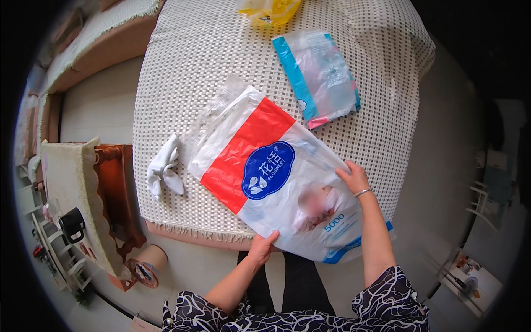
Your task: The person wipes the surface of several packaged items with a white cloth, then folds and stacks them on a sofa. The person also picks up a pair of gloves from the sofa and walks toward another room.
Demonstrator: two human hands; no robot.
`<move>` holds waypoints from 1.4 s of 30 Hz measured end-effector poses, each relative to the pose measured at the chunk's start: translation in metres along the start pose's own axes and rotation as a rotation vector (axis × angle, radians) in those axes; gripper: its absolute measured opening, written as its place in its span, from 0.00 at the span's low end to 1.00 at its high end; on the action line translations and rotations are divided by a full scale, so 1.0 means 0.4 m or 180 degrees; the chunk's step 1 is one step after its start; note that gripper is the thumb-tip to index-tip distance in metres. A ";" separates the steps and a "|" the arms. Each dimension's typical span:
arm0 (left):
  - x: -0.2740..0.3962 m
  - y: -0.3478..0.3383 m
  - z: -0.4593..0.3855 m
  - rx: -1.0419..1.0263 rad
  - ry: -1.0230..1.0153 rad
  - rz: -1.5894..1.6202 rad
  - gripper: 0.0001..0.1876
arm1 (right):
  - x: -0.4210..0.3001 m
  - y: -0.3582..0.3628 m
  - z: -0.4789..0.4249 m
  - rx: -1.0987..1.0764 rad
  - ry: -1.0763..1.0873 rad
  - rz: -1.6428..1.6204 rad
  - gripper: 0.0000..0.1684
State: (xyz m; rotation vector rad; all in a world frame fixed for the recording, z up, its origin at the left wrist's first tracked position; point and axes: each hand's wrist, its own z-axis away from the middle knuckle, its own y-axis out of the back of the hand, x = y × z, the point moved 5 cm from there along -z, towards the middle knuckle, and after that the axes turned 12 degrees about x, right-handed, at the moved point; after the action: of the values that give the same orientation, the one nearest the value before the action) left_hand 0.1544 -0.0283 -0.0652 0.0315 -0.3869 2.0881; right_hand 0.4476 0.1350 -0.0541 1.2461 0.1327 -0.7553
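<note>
A large plastic packaging bag (269,124), white with a red band and a blue emblem, lies flattened at a slant over the front part of a woven cover. My left hand (264,247) grips its lower left edge, thumb on top. At the right edge my right hand (353,177) holds the film the same way; that wrist wears a silver bracelet. The bag's near end hangs over the cover's edge. Beyond it lies a folded clear plastic bag (327,79) with teal and pink edges. White cloth (165,168), crumpled, rests to the left. At the top is a yellow plastic bag (271,10).
The checked woven cover (199,45) has a fringed front edge. At left stand a wooden table with a cream cloth (68,166), a black mug (72,225) on it, and a round bin (147,265) beside it. A covered sofa (108,37) is farther back.
</note>
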 end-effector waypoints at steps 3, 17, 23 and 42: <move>0.031 0.000 -0.011 -0.0022 -0.0199 -0.0222 0.26 | -0.034 0.015 -0.019 0.0096 0.0122 0.0112 0.18; 0.525 -0.028 -0.042 -0.0404 -0.1784 0.0330 0.17 | -0.122 0.165 -0.071 0.0131 0.0151 0.0855 0.15; 0.520 0.158 0.146 -0.0601 -0.2153 0.1049 0.30 | -0.359 0.100 -0.045 0.1246 0.1272 0.0928 0.21; 0.444 0.351 0.450 -0.0718 -0.3761 -0.0498 0.40 | -0.354 -0.451 0.434 0.0029 0.0926 -0.0566 0.35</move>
State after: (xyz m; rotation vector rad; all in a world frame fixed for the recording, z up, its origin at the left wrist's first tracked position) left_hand -0.0807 0.0016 0.1006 1.1445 -1.2567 1.6514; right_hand 0.1833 0.0229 -0.0713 1.3601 0.4831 -0.7232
